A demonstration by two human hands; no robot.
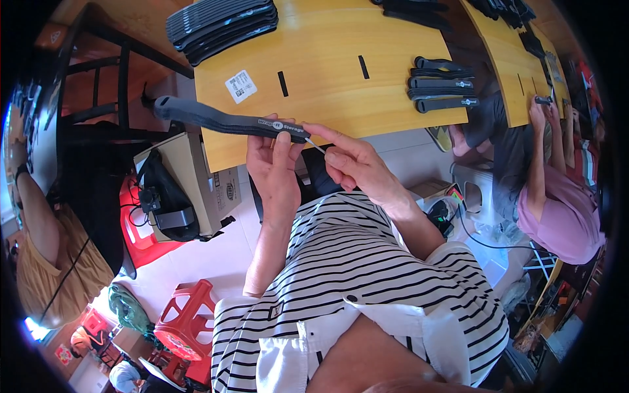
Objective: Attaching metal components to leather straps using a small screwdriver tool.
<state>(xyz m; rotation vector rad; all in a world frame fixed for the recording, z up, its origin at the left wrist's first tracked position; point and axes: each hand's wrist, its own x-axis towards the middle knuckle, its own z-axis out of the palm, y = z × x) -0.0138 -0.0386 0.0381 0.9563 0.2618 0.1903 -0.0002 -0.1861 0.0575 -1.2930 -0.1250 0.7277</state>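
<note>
A bundle of black hook-and-loop straps with pale print stretches from my left hand toward the left, over the table's near edge. Its far end has an oval slot. My left hand is closed around the right end of the bundle, thumb on top. Between the thumb and fingers of my right hand is a thin pale rod, which points at the bundle's right end. The grip hides the rod's other end, so I cannot tell what tool it belongs to.
On the wooden table lie a tall strap stack, smaller strap bundles, a white label and two black strips. A cardboard box and red stool stand left. Another person works at right.
</note>
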